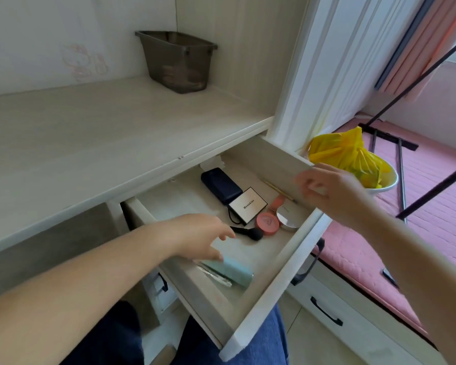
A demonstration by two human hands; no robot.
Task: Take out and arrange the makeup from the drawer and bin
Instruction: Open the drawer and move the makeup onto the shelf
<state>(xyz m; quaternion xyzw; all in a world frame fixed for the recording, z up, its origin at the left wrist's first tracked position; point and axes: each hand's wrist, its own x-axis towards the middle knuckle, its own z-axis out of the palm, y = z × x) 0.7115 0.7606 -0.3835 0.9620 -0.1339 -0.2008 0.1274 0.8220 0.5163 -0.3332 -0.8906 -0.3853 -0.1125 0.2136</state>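
The white drawer (279, 267) under the desk is pulled out. Inside lie a black-and-white palette box (248, 205), a round pink compact (267, 223), a silver round compact (288, 216), a black brush (248, 233), a dark navy case (220, 185) and a pale blue tube (233, 270). My left hand (200, 238) reaches into the drawer with fingers spread, just above the blue tube, holding nothing. My right hand (332, 192) hovers over the drawer's right wall, fingers relaxed and empty. A dark translucent bin (177, 60) stands at the back of the desk.
The pale wood desk top (90, 143) stretches left of the bin. A white bowl with a yellow bag (353, 159) sits right of the drawer, above a pink mat (432, 206). Lower drawers with black handles (327, 310) are below.
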